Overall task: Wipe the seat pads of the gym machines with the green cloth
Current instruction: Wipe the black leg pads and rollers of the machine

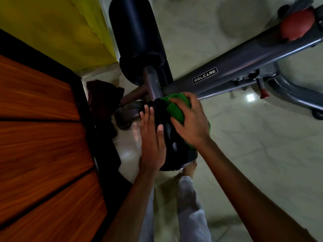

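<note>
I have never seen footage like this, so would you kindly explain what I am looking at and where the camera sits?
The camera is worn on a person's head and looks down at their two bare hands. Below is a grey gym machine frame marked WELCARE, standing on a pale tiled floor. The right hand presses a green cloth onto a black seat pad, while the left hand lies flat on the pad, steadying it. A black roller pad sits further up, beside a yellow wall.
</note>
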Action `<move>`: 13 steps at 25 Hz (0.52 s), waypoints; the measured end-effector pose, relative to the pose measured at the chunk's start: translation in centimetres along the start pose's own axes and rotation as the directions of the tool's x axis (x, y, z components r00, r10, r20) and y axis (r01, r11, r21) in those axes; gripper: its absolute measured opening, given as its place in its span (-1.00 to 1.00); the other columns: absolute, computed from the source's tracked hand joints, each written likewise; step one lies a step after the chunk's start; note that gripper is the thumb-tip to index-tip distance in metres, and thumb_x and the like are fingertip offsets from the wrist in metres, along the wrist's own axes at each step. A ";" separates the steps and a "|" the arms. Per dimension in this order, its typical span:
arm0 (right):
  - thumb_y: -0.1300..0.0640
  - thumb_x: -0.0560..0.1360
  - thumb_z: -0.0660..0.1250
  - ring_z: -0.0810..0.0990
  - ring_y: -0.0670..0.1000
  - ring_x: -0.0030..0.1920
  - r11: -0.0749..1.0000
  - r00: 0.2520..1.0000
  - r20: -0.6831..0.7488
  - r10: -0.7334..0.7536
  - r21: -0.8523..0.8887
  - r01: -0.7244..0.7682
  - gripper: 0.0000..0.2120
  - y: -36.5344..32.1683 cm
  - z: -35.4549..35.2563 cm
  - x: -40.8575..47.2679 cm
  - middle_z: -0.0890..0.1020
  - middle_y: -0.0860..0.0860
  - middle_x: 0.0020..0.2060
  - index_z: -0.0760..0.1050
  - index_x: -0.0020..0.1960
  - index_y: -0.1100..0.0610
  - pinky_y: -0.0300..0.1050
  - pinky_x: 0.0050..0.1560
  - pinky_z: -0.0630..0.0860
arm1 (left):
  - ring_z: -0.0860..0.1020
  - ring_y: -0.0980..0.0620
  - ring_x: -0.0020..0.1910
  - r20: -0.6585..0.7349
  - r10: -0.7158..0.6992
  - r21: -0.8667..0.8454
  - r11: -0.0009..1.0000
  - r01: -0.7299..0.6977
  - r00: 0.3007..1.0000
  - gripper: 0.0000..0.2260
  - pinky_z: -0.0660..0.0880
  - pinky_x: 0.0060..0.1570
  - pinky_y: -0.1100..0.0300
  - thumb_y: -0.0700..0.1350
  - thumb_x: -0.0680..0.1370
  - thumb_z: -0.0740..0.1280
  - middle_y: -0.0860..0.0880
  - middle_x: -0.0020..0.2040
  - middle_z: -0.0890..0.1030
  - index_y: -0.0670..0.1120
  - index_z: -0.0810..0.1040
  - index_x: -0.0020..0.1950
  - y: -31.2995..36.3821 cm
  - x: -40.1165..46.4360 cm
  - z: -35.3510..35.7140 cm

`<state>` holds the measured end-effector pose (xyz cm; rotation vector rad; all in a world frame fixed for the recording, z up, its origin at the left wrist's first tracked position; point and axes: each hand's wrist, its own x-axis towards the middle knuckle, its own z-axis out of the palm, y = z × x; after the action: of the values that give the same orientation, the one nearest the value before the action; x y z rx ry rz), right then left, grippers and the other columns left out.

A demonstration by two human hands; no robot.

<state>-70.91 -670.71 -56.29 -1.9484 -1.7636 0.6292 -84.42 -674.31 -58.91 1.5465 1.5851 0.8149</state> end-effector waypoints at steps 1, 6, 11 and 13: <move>-0.11 0.36 0.16 0.46 0.16 0.16 1.000 1.000 0.006 0.015 -0.020 -0.015 -0.48 -0.3 0.4 0.1 0.37 0.12 0.28 0.46 0.28 0.01 0.06 0.02 0.56 | -0.06 0.11 0.54 -0.004 -0.001 0.052 0.999 0.001 1.000 -0.54 -0.09 0.50 0.14 0.03 0.65 -0.03 0.03 0.55 0.03 -0.05 0.01 0.53 -0.2 0.2 0.5; -0.07 0.36 0.20 0.45 0.17 0.19 1.000 0.999 0.052 0.015 0.027 -0.016 -0.49 1.4 0.2 -8.5 0.31 0.12 0.32 0.34 0.31 -0.10 0.10 0.04 0.57 | -0.07 0.07 0.55 -0.025 0.021 0.076 0.997 -0.019 0.999 -0.54 -0.13 0.50 0.11 -0.02 0.65 -0.03 0.01 0.55 0.04 -0.07 -0.01 0.53 -1.2 0.0 0.8; -0.08 0.35 0.19 0.48 0.18 0.11 1.000 0.999 0.053 0.005 -0.031 -0.003 -0.52 0.8 -0.1 -8.2 0.31 0.10 0.30 0.36 0.27 -0.08 0.05 -0.12 0.61 | -0.06 0.05 0.55 -0.024 0.005 0.043 0.999 -0.004 1.000 -0.54 -0.08 0.50 -0.02 -0.06 0.65 -0.02 0.00 0.56 0.03 -0.06 -0.03 0.54 -1.7 0.2 0.8; -0.07 0.38 0.19 0.49 0.22 0.10 0.996 0.999 0.005 -0.041 -0.073 0.042 -0.53 -0.1 0.5 -3.3 0.36 0.16 0.28 0.42 0.27 0.00 0.05 -0.03 0.56 | -0.06 0.05 0.55 -0.027 0.007 0.029 1.000 -0.006 1.000 -0.54 -0.05 0.50 -0.03 -0.06 0.65 -0.02 0.05 0.55 0.01 -0.08 -0.01 0.54 -1.9 0.1 0.7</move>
<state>-71.56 -673.93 -56.47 -1.9539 -1.8482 0.5620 -84.81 -674.37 -60.88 1.5678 1.6188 0.8232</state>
